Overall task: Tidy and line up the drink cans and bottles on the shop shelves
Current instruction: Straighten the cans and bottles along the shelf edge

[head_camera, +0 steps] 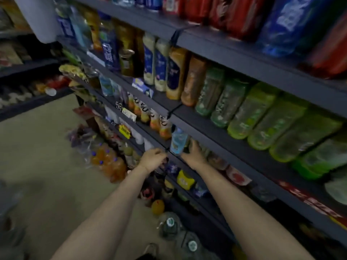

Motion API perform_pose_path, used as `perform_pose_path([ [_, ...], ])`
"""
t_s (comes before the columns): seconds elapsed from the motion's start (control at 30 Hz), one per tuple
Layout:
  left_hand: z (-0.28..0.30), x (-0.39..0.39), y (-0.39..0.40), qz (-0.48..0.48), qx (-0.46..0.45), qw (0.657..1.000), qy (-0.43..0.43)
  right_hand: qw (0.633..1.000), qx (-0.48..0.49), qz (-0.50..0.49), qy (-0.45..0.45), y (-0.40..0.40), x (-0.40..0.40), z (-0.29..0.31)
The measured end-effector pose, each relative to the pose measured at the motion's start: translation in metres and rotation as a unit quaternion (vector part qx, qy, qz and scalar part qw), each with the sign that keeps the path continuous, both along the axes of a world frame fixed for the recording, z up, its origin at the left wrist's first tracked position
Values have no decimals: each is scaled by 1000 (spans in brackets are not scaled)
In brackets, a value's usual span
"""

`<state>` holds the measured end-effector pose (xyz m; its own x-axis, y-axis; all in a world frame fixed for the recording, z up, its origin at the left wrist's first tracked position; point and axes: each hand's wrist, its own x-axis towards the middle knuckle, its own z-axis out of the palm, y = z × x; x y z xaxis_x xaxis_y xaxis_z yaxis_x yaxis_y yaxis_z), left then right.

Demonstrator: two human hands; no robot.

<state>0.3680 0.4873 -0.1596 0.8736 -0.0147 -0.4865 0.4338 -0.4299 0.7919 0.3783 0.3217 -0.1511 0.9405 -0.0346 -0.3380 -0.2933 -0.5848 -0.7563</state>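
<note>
A: What can we count here?

B: Two bare arms. Our right hand (194, 153) curls round the light blue bottle (178, 141) at the edge of the shelf (216, 141), just right of four orange-and-white bottles (150, 117).

A: And our left hand (153, 159)?

B: Its fingers are curled at the shelf lip; we cannot tell whether they pinch anything.

A: The shelf above?

B: Green bottles (262, 119) in a row, too blurred to count exactly; two orange bottles (185, 77) and two white-and-blue bottles (155, 62) to their left.

Right hand (194, 153) fingertips hidden behind blue bottle (178, 141); labels blurred.
</note>
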Motion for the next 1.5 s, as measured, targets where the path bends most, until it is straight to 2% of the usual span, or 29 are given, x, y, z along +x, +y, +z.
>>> perform_pose_path([
  [0.07,-7,20,13,-1,-22,1000,20,998,-47,-38,-26,14,22,-7],
  [0.13,-12,33,20,7,-49,998,36,995,-85,-57,-13,24,38,-14],
  [0.27,-17,45,26,23,-85,995,54,991,-105,-77,30,39,59,-23],
  [0.37,-23,47,32,25,-115,991,61,985,-133,-106,17,47,69,-32],
  [0.53,-32,53,34,0,-94,994,47,985,-138,-106,-9,49,69,-35],
  [0.63,-36,57,33,-78,-36,996,-3,989,-64,-129,21,43,64,-38],
  [0.73,-32,51,33,-124,-46,991,-35,989,49,-129,58,33,51,-37],
  [0.8,-28,44,34,-168,-72,983,-15,986,104,-95,87,26,38,-30],
  [0.9,-19,23,30,-188,-152,969,47,974,187,-46,114,18,15,-15],
  [1.03,-4,-22,9,-125,-223,964,75,965,237,-12,115,1,-28,-1],
  [1.3,46,-157,-105,-21,-340,938,67,958,274,-83,14,-94,-171,48],
  [1.4,81,-216,-168,13,-391,920,14,967,246,-60,-19,-149,-244,88],
  [1.5,125,-269,-229,-7,-392,916,-83,977,202,-33,-64,-203,-307,127],
])
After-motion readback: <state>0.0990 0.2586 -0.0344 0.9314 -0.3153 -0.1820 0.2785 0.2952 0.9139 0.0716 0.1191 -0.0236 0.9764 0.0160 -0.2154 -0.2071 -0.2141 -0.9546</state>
